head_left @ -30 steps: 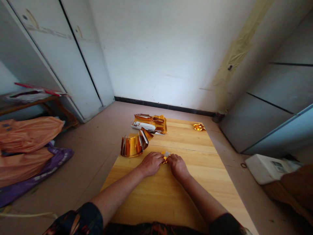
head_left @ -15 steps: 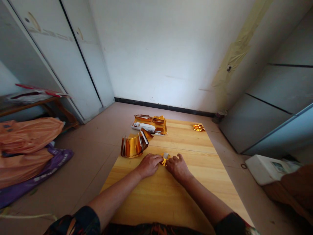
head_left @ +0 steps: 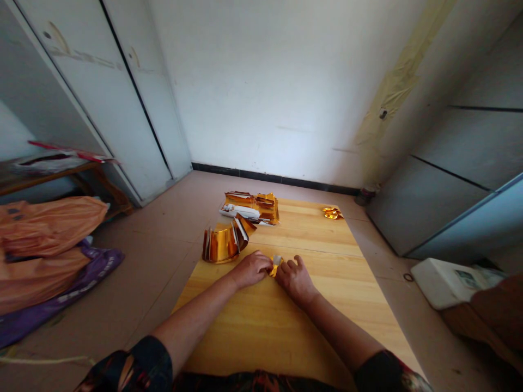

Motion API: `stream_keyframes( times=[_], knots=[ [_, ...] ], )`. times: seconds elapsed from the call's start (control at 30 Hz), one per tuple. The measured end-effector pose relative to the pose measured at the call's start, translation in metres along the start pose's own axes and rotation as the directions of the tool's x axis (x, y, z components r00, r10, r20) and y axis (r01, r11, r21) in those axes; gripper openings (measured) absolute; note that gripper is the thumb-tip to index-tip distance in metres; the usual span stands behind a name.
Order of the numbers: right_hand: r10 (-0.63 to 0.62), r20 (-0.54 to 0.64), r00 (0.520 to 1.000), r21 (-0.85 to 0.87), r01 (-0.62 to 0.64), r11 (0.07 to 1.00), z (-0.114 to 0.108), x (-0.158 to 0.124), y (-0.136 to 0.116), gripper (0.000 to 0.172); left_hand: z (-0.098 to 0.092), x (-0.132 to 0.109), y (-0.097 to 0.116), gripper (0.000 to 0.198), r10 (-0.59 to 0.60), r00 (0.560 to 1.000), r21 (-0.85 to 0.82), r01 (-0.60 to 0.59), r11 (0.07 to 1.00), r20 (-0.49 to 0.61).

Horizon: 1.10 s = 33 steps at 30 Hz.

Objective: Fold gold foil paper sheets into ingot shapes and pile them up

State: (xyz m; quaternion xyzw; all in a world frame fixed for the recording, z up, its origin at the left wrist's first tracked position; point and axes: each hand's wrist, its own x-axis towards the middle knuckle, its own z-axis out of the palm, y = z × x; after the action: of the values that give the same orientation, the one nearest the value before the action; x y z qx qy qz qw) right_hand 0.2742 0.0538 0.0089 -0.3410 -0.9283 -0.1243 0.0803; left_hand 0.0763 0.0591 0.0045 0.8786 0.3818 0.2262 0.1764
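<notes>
Between my hands, low over the wooden table [head_left: 327, 310], is a small piece of gold foil paper [head_left: 277, 263] with a greyish-white patch on top. My left hand [head_left: 252, 269] pinches its left edge with thumb and fingers. On the other side, my right hand [head_left: 295, 277] has curled fingers closed on its right edge, with the index finger raised. The fingers hide much of the piece. Left of my left hand stands a curved stack of gold foil sheets [head_left: 223, 243], fanned out with white backs showing.
At the table's far edge lies another pile of gold foil sheets [head_left: 265, 204] with a white bundle [head_left: 243, 212]. Some folded gold foil [head_left: 332, 213] sits at the far right corner. Orange bags [head_left: 44, 228] lie at the left; a white box [head_left: 441, 283] stands at the right.
My left hand has risen slightly and its fingers have shifted a little on the foil paper. The right hand has moved very slightly left. The stacks are unmoved.
</notes>
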Motion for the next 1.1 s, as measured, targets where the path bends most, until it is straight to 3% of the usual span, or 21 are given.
stream_keyframes(
  times=[0.17, 0.4, 0.5, 0.6, 0.7, 0.8, 0.93, 1.1],
  knots=[
    [-0.099, -0.046, 0.994, -0.055, 0.097, 0.994, 0.006, -0.003, -0.006, 0.017, 0.000, -0.001, 0.004, 0.019, -0.018, 1.000, 0.068, 0.019, 0.998, -0.013],
    [-0.081, -0.099, 0.992, -0.057, 0.076, 0.996, 0.009, -0.005, -0.005, 0.017, 0.005, -0.005, 0.008, 0.020, -0.040, 0.995, 0.145, 0.053, 0.988, -0.091],
    [-0.015, -0.125, 0.992, 0.009, 0.017, 1.000, 0.006, -0.006, -0.002, 0.013, 0.010, -0.005, 0.009, 0.019, -0.090, 0.984, 0.178, 0.117, 0.977, -0.152],
    [0.144, -0.137, 0.980, 0.126, -0.127, 0.984, 0.005, -0.007, 0.003, 0.013, 0.013, -0.005, 0.010, 0.018, -0.134, 0.971, 0.182, 0.170, 0.968, -0.197],
    [0.285, -0.098, 0.953, 0.277, -0.249, 0.928, 0.005, -0.009, 0.006, 0.013, 0.013, -0.005, 0.014, 0.017, -0.150, 0.965, 0.178, 0.189, 0.966, -0.213],
    [0.346, -0.053, 0.937, 0.356, -0.306, 0.883, 0.007, -0.008, 0.006, 0.014, 0.011, -0.004, 0.017, 0.016, -0.171, 0.962, 0.174, 0.210, 0.962, -0.214],
    [0.398, 0.008, 0.917, 0.337, -0.377, 0.862, 0.009, -0.004, 0.005, 0.017, 0.010, -0.002, 0.018, 0.017, -0.211, 0.953, 0.152, 0.246, 0.957, -0.215],
    [0.372, 0.151, 0.916, 0.269, -0.401, 0.876, 0.008, 0.004, 0.010, 0.019, 0.011, 0.000, 0.019, 0.021, -0.258, 0.938, 0.141, 0.294, 0.945, -0.232]
  ],
)
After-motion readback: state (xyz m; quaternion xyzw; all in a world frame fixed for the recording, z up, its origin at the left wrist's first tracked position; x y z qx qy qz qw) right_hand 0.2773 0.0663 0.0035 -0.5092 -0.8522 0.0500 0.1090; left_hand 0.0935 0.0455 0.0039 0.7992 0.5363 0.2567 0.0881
